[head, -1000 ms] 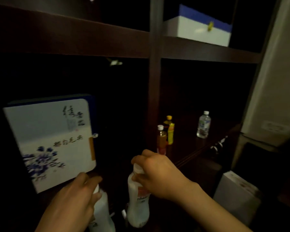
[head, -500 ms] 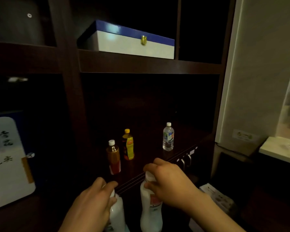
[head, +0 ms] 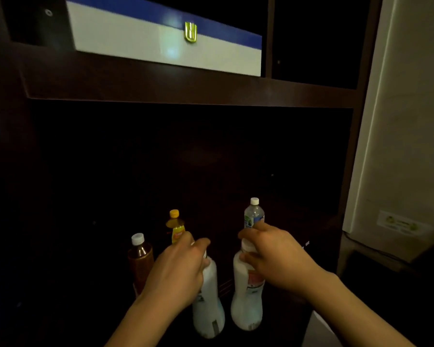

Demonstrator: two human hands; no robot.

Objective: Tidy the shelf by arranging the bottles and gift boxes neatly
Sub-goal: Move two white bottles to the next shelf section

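View: it has swung to the right and moved in close to the shelf, so the flat box with blue flowers on the left is gone from sight.
Blue and white gift box [head: 161, 38]: it now looks much bigger and fills the top.
Hands: the left hand [head: 176, 269] and right hand [head: 273, 256] have carried the two white bottles [head: 208, 296] [head: 247, 294] up beside the small bottles.
Water bottle [head: 253, 214]: the right hand now hides its lower part.
Yellow bottle [head: 176, 226]: the left hand now hides its lower part.

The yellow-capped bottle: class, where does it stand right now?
The yellow-capped bottle stands on the lower shelf, left of centre, behind the left hand, between the brown bottle and the clear water bottle.
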